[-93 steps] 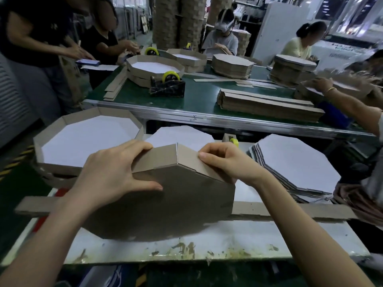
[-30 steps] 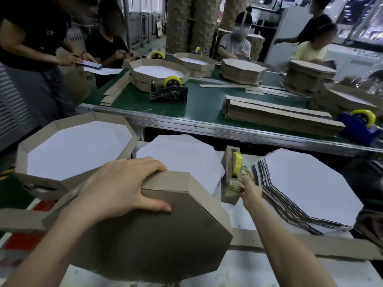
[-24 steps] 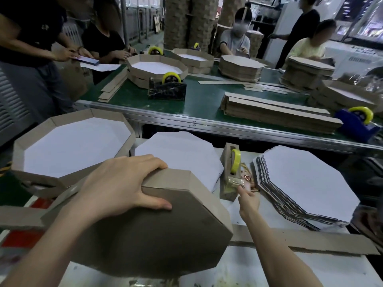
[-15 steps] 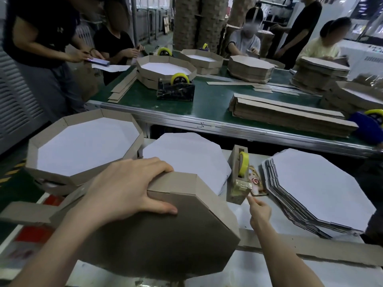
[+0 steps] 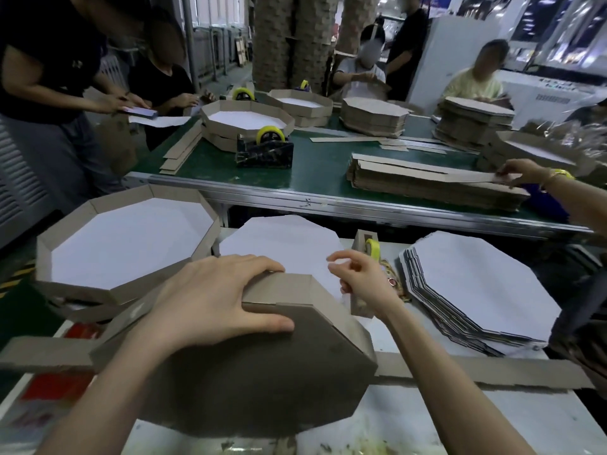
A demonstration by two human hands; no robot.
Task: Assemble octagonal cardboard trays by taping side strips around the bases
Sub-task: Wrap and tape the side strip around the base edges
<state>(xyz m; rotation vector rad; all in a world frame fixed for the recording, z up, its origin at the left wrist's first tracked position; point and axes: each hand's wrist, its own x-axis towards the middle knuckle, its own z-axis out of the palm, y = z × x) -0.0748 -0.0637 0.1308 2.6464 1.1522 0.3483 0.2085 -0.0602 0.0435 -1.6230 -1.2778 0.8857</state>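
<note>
Now, left hand [image 5: 210, 300]: fingers over rim, thumb on underside; I clamp the tray [image 5: 262, 372], tilted on the bench [image 5: 427, 421], ready for taping.
Right hand [image 5: 361, 284]: half-curled beside the dispenser [image 5: 363, 239]; whether it pinches anything I cannot tell.

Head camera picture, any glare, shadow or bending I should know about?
Head view: the wide lens slants the green table; the far windows wash out white; the tray shows a dark, shadowed underside; the near scene is dim but sharp.
</note>
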